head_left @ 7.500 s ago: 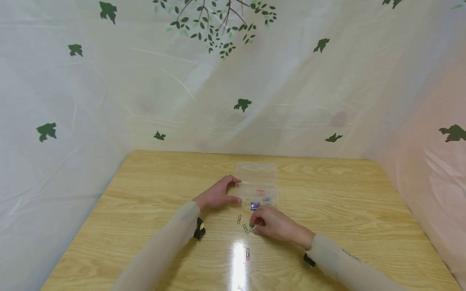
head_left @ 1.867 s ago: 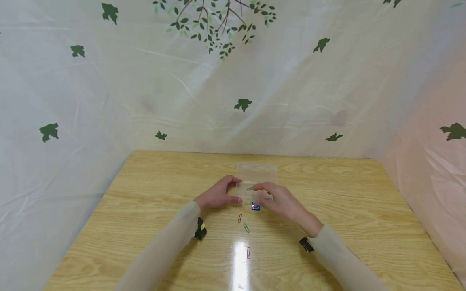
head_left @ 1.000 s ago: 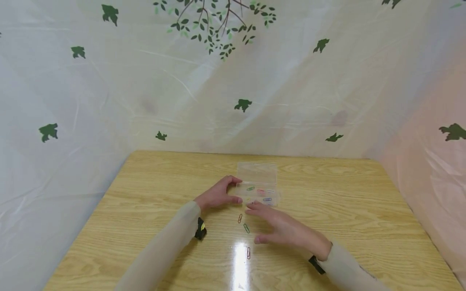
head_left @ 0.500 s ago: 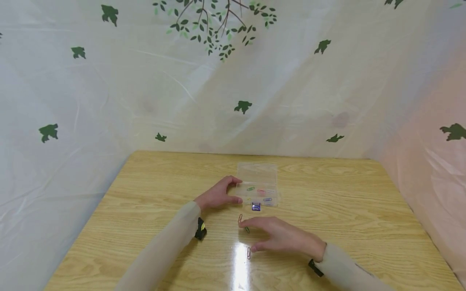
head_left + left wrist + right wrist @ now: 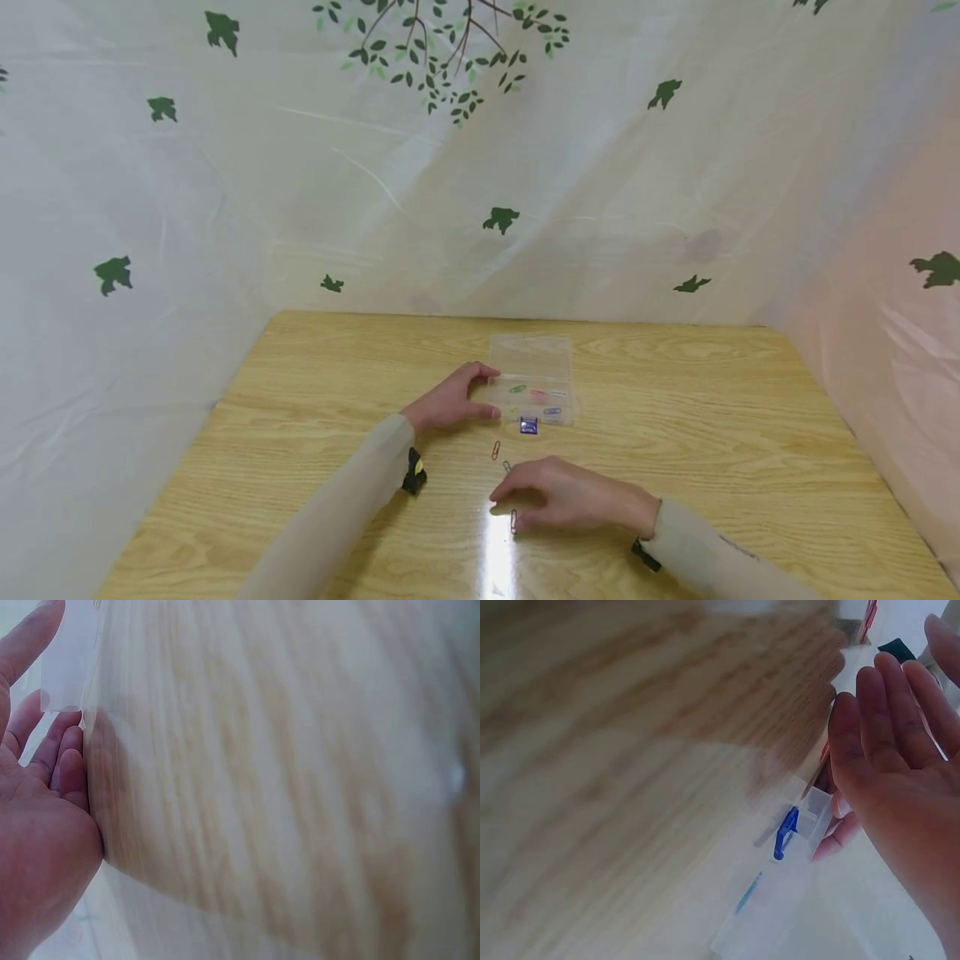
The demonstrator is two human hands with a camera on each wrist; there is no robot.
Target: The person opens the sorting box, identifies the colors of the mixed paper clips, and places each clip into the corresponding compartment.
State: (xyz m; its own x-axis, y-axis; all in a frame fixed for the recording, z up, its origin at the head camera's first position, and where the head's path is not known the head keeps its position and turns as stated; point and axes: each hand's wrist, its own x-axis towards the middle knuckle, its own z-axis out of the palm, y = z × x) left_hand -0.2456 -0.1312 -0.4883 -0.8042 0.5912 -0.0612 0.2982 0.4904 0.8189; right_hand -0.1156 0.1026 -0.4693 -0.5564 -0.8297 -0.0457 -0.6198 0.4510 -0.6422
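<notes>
My left hand point(image 5: 453, 400) grips the left end of a clear plastic box point(image 5: 531, 403), thumb at the front and fingers behind. Its lid point(image 5: 530, 357) lies folded back, and a blue latch point(image 5: 528, 426) sits on the front. Inside are a green paper clip point(image 5: 517, 389), a red one point(image 5: 538, 392), a blue one point(image 5: 552, 411) and other small clips. Low over the table, my right hand point(image 5: 570, 496) has its fingers and thumb apart, thumb tip right by the nearest red paper clip point(image 5: 513, 522). Its index finger partly covers another green paper clip point(image 5: 507, 467).
Another red paper clip point(image 5: 496, 450) lies between the box and the right hand. The wooden table point(image 5: 360, 358) ends at a pale curtain point(image 5: 600, 250) printed with leaves, which also hangs along both sides.
The right hand carried a green paper clip from the table into the box's back left part and let it go. It then came back toward the nearest red clip. The left hand stayed put.
</notes>
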